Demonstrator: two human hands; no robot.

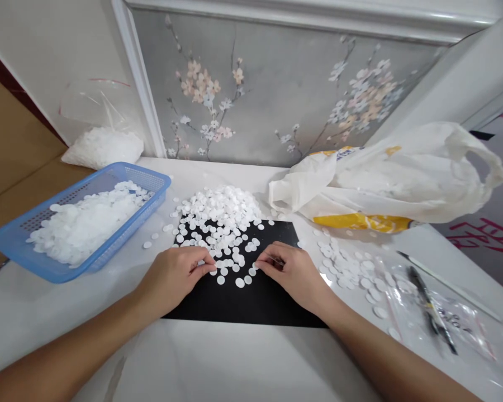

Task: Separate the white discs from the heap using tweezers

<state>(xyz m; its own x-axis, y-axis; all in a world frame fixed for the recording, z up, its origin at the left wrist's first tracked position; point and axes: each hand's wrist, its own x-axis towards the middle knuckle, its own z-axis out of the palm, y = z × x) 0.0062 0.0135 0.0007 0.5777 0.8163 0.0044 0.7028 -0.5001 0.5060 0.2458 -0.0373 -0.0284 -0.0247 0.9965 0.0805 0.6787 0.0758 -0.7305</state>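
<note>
Left hand [174, 276] and right hand [293, 273] each pinch a white disc [213, 272] over a black mat [251, 310], nearer than the main pile [226, 205]. Lightly taking discs singly should help avoid doubles.

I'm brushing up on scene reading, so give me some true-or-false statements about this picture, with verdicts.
1. The left hand and the right hand have fingertips at white discs over the black mat. True.
2. The blue basket has white discs in it. True.
3. The blue basket stands on the black mat. False: it stands to the left of it.
4. White discs cover the whole black mat. False: its near part is bare.
</note>
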